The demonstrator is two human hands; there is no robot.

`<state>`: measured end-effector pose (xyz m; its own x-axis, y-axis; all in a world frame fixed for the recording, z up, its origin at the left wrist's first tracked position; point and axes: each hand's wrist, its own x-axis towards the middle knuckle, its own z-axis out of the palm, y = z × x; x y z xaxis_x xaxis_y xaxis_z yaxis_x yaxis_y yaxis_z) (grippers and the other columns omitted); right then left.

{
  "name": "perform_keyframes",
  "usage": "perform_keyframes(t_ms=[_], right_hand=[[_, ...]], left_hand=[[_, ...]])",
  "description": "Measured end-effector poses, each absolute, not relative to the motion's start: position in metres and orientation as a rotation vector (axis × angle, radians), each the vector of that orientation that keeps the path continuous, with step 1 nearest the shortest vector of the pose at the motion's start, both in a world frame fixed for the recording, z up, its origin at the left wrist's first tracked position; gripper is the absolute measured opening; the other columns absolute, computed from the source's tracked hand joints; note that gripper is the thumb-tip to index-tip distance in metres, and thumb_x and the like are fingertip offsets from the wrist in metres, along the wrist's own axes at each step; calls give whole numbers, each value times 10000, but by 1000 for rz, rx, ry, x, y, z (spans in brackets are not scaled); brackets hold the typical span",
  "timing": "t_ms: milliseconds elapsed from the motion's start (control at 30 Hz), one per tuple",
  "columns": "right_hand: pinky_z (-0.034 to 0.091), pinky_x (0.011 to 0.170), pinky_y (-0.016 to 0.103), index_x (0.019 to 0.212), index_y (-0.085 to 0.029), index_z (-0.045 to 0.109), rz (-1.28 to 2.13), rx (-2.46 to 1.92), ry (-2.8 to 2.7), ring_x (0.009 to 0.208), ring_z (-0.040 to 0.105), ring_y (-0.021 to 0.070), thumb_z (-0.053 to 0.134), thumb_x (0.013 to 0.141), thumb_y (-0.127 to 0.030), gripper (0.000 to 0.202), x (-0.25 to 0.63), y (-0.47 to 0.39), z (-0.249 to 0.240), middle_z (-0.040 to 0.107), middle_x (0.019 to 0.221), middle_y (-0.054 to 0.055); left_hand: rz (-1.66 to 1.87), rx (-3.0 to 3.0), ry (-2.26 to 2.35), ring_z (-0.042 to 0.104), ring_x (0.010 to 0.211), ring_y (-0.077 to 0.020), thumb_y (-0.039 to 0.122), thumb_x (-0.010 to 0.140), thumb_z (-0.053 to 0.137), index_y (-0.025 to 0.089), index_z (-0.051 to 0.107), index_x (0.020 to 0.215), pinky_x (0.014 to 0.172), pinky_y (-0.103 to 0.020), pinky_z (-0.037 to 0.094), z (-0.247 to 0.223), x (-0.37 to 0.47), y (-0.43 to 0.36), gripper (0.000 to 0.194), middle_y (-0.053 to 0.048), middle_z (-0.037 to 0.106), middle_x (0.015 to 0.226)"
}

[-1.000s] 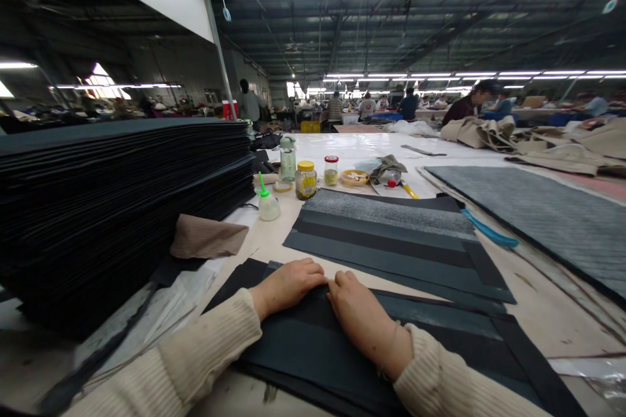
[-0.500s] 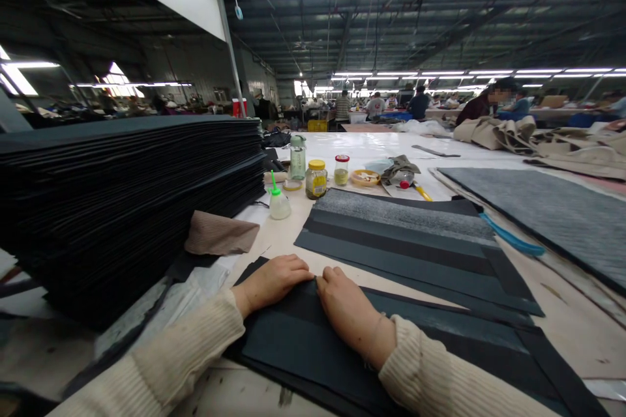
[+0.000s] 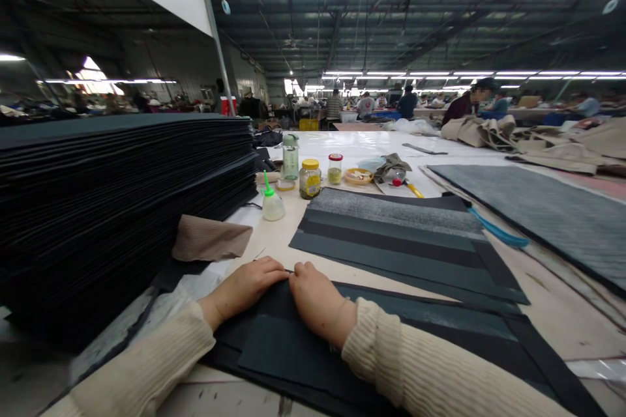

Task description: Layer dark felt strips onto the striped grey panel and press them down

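Note:
A dark blue-black fabric panel (image 3: 298, 355) lies in front of me on top of other dark pieces. At its far edge my left hand (image 3: 250, 288) is closed, the fingertips pinching the edge. Right beside it my right hand (image 3: 319, 303) grips the same edge with curled fingers. The two sets of fingertips almost meet. Exactly how the edge sits under the fingers is hidden. Beyond the hands lies another layered dark panel (image 3: 386, 247) with a grey fuzzy strip (image 3: 391, 212) along its far side.
A tall stack of dark sheets (image 3: 122, 195) stands at left, with a brown ribbed scrap (image 3: 212, 238) beside it. Farther back are a green-spouted bottle (image 3: 272, 205), a yellow-lidded jar (image 3: 310, 179), a red-lidded jar (image 3: 335, 171) and a green bottle (image 3: 290, 159). A grey sheet (image 3: 528, 208) lies right.
The whole view has shifted slightly left. Both hands have moved a little left along the panel's far edge, still pinching it close together.

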<state>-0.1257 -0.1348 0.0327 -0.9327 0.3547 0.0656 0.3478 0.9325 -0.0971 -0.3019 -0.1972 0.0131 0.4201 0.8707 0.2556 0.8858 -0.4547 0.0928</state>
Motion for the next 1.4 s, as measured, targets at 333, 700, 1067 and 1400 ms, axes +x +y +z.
perform_keyframes(t_ms=[333,700,1067,1400], right_hand=[[451,688,278,908,-78,606,87,-603,-2967,810,506,193,427,815,-57,203,-66,-121,28,576,897,107],[412,836,289,918,-137,619,178,-1098,-2752,889,539,168,348,900,-155,272,140,-88,28,580,936,91],[418,751,305,779,-185,584,372,-1283,-2720,825,557,206,545,706,-248,103,209,-24,25,597,861,70],[435,660,285,801,-208,644,650,-1166,-2491,711,562,171,545,742,-457,274,220,-22,51,618,781,32]], left_hand=[[-397,-2549,-1815,574,999,-170,45,785,356,287,590,1134,894,-281,458,5,-327,-209,485,-12,624,1096],[-150,-2491,-1935,595,978,-223,162,793,375,236,643,1048,883,-327,452,24,-314,-202,377,-51,634,1086],[338,-2427,-2318,582,896,-230,222,719,481,216,613,972,802,-323,434,63,-277,-168,286,-57,635,983],[122,-2399,-2390,560,755,-186,198,655,459,198,541,784,655,-271,405,57,-277,-172,153,-17,603,822]])
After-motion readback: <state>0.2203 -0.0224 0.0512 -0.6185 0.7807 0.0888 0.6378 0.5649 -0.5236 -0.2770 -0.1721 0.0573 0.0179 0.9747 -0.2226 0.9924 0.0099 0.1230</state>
